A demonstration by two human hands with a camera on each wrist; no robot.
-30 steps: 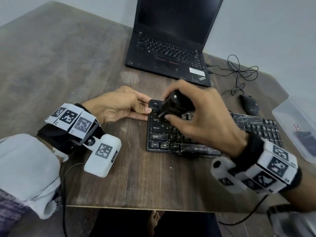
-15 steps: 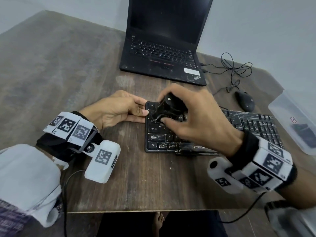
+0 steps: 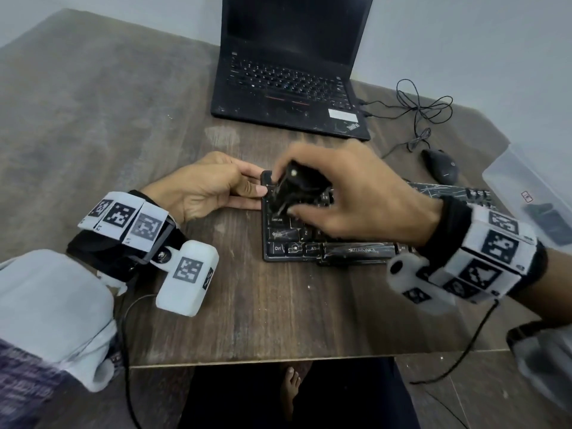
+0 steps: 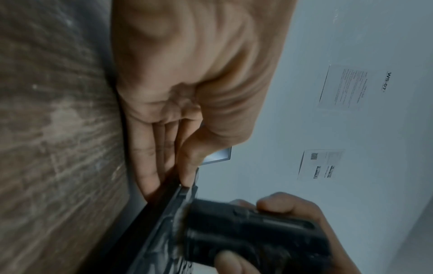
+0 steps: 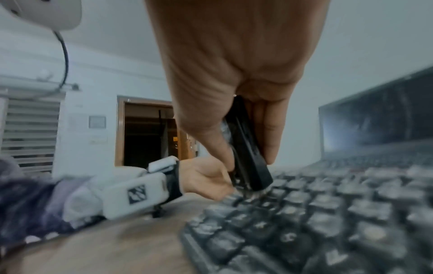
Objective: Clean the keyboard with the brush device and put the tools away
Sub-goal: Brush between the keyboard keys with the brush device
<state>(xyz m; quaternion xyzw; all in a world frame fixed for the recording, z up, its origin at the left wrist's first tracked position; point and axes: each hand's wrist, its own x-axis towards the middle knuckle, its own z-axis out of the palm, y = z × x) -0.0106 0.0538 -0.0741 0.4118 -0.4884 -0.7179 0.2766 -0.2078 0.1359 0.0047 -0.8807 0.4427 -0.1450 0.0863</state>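
Note:
A black keyboard (image 3: 309, 243) lies on the wooden table (image 3: 247, 305). My right hand (image 3: 289, 190) grips a black brush device (image 3: 305, 182) from above, thumb on one side and fingers on the other. Its lower end touches the keys near the top-left corner. My left hand (image 3: 253, 193) lies flat on the table and pinches the keyboard's left edge, thumb on top and straight fingers along the side. In the right wrist view the brush device (image 5: 248, 153) stands tilted on the keyboard (image 5: 304, 213). The left wrist view shows the brush device (image 4: 246, 228) over the keyboard (image 4: 161, 213).
An open black laptop (image 3: 291, 78) stands behind the keyboard. A black mouse (image 3: 441, 167) and its tangled cable (image 3: 424, 109) lie at the back right. A clear plastic box (image 3: 532, 193) with a dark item inside sits at the right edge. The table's front edge (image 3: 278, 362) is close.
My right hand has shifted the brush device a little toward the keyboard's left end. The left hand has kept its hold on the keyboard's edge.

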